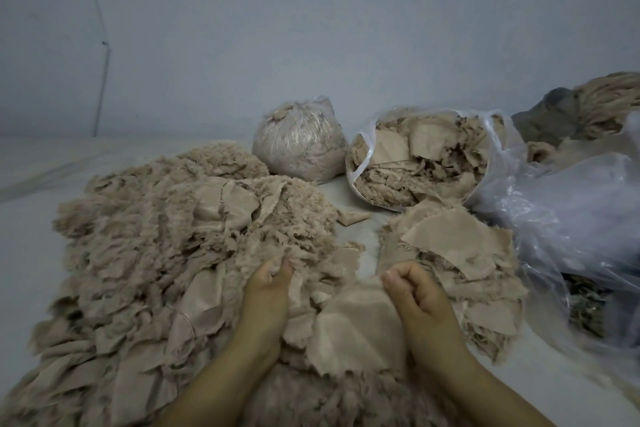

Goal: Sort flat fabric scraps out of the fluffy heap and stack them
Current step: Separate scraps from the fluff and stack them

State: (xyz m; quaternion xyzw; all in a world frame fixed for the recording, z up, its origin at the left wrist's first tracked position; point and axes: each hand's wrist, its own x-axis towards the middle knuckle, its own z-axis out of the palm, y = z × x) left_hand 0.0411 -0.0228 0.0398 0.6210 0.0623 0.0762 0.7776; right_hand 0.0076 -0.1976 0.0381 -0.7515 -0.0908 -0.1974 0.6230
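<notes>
A person's left hand (268, 282) digs curled fingers into the fluffy heap (166, 246) of beige fabric, gripping a tuft at its near-right edge. The right hand (414, 288), just right of the heap, pinches a flat scrap (356, 326) in a closed fist. Beyond it lies the stack of flat scraps (457, 246), with an open plastic bag (419, 159) behind.

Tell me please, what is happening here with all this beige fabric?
A person is sorting fabric by hand. The left hand grips fluffy material at the edge of the big fluffy heap. The right hand pinches a flat scrap lying between the arms. A stack of flat scraps sits on the right. Behind stand a tied bag and an open bag, both holding more scraps.
</notes>
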